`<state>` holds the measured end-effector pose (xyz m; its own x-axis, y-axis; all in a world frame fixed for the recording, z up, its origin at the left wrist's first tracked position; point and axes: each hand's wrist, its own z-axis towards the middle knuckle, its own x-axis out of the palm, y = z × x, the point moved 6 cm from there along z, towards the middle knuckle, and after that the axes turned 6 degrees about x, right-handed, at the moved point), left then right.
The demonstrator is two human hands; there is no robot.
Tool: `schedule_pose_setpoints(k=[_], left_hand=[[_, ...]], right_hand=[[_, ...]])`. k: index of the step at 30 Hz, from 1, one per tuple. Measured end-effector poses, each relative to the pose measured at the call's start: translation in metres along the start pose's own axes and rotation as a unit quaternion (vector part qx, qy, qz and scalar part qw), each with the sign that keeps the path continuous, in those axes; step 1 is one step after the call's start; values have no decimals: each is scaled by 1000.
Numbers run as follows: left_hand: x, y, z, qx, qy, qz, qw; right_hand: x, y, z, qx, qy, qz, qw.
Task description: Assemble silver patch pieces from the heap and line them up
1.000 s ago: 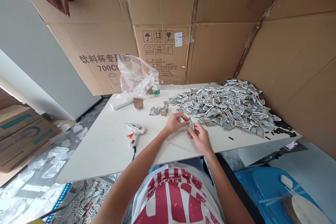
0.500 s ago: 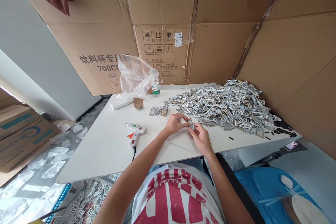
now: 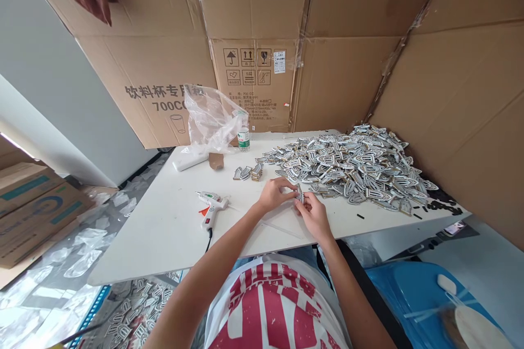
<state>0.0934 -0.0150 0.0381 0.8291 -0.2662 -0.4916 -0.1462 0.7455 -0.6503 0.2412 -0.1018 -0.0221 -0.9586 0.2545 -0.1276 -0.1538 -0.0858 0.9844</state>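
Between my two hands is a small grey-and-white arched piece (image 3: pixel 299 193), held above the table near its front edge. My left hand (image 3: pixel 275 194) pinches it from the left with thumb and forefinger. From the right, my right hand (image 3: pixel 313 212) grips its lower part with the fingertips, which hide some of it. Just behind the hands spreads a big pile of similar arched pieces (image 3: pixel 347 166). A short stack of such pieces (image 3: pixel 256 172) stands beyond my left hand, with a few loose ones (image 3: pixel 243 173) beside it.
A white glue gun (image 3: pixel 212 208) lies left of my left arm, its cord running off the front edge. Farther back are a clear plastic bag (image 3: pixel 213 120), a bottle (image 3: pixel 243 138) and a brown cardboard scrap (image 3: pixel 216 161). Black strips (image 3: pixel 444 206) lie at the right end. Cardboard walls (image 3: pixel 344 76) enclose the table.
Both hands stay nearly in place, still holding the piece. The view has shifted very slightly; nothing else has visibly moved.
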Motion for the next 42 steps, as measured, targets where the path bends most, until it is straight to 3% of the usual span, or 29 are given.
schedule_pose_setpoints(k=[14,26,32,42], left_hand=[[3,4,-1,-4,-5,36,999],[7,1,-3,-10,25,56,998],[6,0,-3,-7,29,85,996],[7,-6,-1,41,58,33,997]], right_hand=[[2,11,-3,-16,8,-6,1000],[2,13,-4,-10,7,16,1000],[0,13,-4,8,-20,42,999],[-10,4,0,38,-98,76,992]])
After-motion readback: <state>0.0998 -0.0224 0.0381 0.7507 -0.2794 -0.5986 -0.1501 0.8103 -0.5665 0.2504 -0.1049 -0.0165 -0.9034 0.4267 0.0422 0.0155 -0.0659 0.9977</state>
